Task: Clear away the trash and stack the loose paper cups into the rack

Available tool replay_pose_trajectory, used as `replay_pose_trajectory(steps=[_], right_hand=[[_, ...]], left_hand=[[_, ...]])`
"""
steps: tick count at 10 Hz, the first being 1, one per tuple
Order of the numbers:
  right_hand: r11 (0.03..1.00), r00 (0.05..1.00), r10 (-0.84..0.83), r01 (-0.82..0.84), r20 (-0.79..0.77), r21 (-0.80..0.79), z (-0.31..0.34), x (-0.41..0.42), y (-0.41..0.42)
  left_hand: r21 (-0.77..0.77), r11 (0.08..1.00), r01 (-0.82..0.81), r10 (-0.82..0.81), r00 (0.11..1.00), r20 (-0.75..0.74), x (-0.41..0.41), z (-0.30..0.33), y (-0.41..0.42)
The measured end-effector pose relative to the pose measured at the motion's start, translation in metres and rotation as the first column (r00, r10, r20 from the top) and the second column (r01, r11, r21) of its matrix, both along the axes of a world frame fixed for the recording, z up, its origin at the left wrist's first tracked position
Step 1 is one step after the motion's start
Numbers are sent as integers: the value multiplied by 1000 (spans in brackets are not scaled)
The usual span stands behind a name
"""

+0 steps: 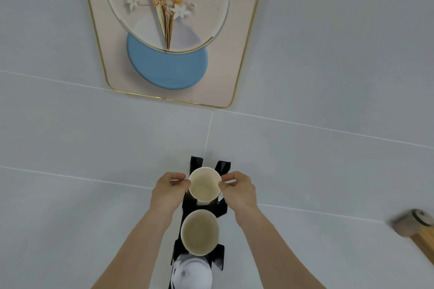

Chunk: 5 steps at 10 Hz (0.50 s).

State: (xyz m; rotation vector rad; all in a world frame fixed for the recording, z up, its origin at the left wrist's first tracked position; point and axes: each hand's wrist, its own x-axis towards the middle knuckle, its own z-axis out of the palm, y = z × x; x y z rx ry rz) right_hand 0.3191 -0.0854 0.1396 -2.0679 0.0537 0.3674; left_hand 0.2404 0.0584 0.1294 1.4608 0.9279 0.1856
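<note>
A black cup rack [196, 166] stands upright against the grey wall, seen from above. A cream paper cup [204, 185] sits at the rack's far slot, mouth up. My left hand [170, 191] pinches its left rim and my right hand [237, 191] pinches its right rim. A second paper cup [200, 232] rests mouth up in the rack's nearer slot. Below it a stack of white lids [193, 273] fills the nearest slot. The rack's base is hidden.
A framed picture [169, 73] with a blue disc and flowers hangs on the tiled wall above the rack. At the right edge a wooden piece with a round grey end [415, 225] sticks into view.
</note>
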Motion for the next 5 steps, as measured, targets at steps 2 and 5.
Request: replay_pose_trajectory(steps=[2, 5], right_hand=[[997, 997, -72, 72, 4, 25, -6, -3, 2], [963, 994, 107, -97, 30, -251, 6, -18, -28]], left_hand=[[-3, 1000, -10, 10, 1000, 4, 5, -3, 6], [211, 977, 25, -19, 999, -29, -7, 6, -7]])
